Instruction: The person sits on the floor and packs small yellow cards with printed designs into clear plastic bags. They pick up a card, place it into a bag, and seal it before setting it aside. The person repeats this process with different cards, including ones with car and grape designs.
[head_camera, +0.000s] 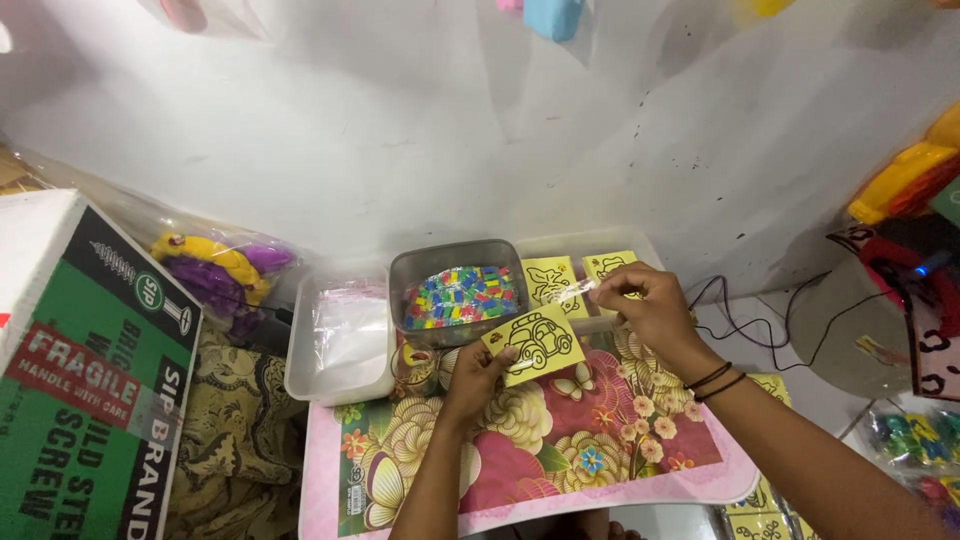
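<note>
My left hand (478, 377) pinches the lower left corner of a small yellow card (535, 342) printed with a black outline of a car. My right hand (648, 303) holds a thin clear plastic sleeve (575, 291) by its end, just above and right of the card. Both hands hover over a floral-patterned tray table (560, 450) with a pink rim. Behind them a clear grey tub (455, 295) holds several small multicoloured packets. More yellow outline cards (551, 277) lie in a clear tray (640, 243) behind my right hand.
A white tub with clear bags (340, 335) sits left of the grey tub. A green and white cardboard box (90, 380) stands at far left, bagged yellow and purple toys (220, 272) behind it. Black cables (750, 310) and toys lie right. More yellow cards (760, 515) sit below.
</note>
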